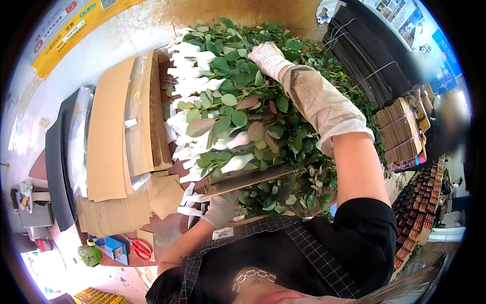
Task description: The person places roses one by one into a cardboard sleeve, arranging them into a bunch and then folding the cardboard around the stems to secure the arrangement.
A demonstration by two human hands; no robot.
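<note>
Leafy rose stems (238,119) lie piled across the table, their heads at the left wrapped in white mesh sleeves (237,163). My right hand (271,58), in a striped white glove, is at the far side of the pile with fingers bent down among the leaves; what they grip is hidden. Near me, my gloved left hand (221,209) is low beside a thin brown board (250,181), its fingers mostly hidden by the board's edge. White strips (190,202) lie just left of that hand. More green foliage (288,195) shows below the board.
Cardboard sheets (109,134) and clear plastic sleeves (81,137) stand at left. Red-handled scissors (142,248) and a blue box (116,249) lie at the table's near left corner. Tied black sheets (372,48) and bundled cardboard (400,129) stand at right.
</note>
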